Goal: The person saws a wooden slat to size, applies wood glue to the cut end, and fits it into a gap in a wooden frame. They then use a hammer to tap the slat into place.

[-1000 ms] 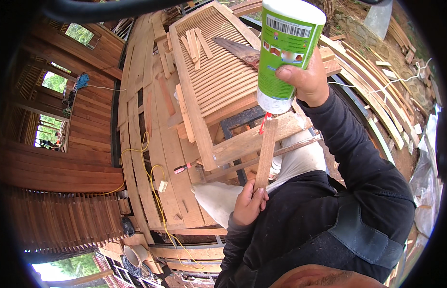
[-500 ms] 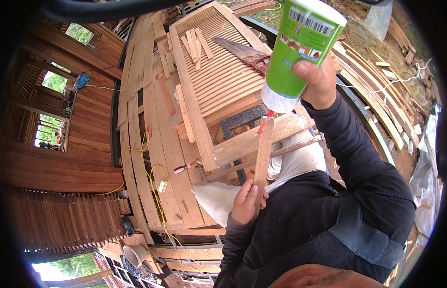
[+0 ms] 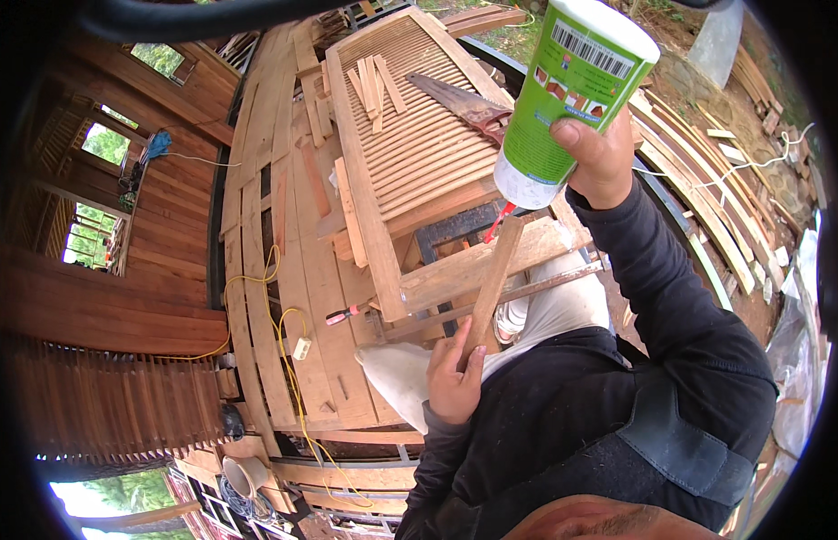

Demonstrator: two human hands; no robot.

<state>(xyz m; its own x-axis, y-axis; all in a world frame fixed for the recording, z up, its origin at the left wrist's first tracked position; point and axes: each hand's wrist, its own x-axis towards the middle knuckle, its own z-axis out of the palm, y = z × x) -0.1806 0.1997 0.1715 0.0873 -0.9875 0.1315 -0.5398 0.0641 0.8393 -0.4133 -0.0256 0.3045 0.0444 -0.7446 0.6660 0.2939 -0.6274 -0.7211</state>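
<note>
My right hand point(image 3: 601, 155) is wrapped round a big green and white glue bottle point(image 3: 556, 121), tipped upside down. Its red nozzle point(image 3: 500, 221) points down beside the upper end of a narrow wooden slat point(image 3: 495, 281). Lower down, my left hand point(image 3: 455, 376) grips the slat near its lower end, index finger stretched along it and thumb at its side. Beyond the hands lies a slatted wooden panel point(image 3: 390, 261) with a frame. On it rest a handsaw point(image 3: 459, 103) and several short loose slats point(image 3: 378, 85).
A screwdriver with a pink and black handle point(image 3: 342, 315) lies on the plank floor point(image 3: 297, 270), left of the panel. A yellow cord point(image 3: 302, 396) with a socket block point(image 3: 301, 348) crosses the planks. Long boards point(image 3: 698, 180) are stacked at the right.
My left hand has shifted slightly left and its index finger has straightened along the slat. The slat's upper end has moved a little right, leaning more. The bottle has shifted slightly right.
</note>
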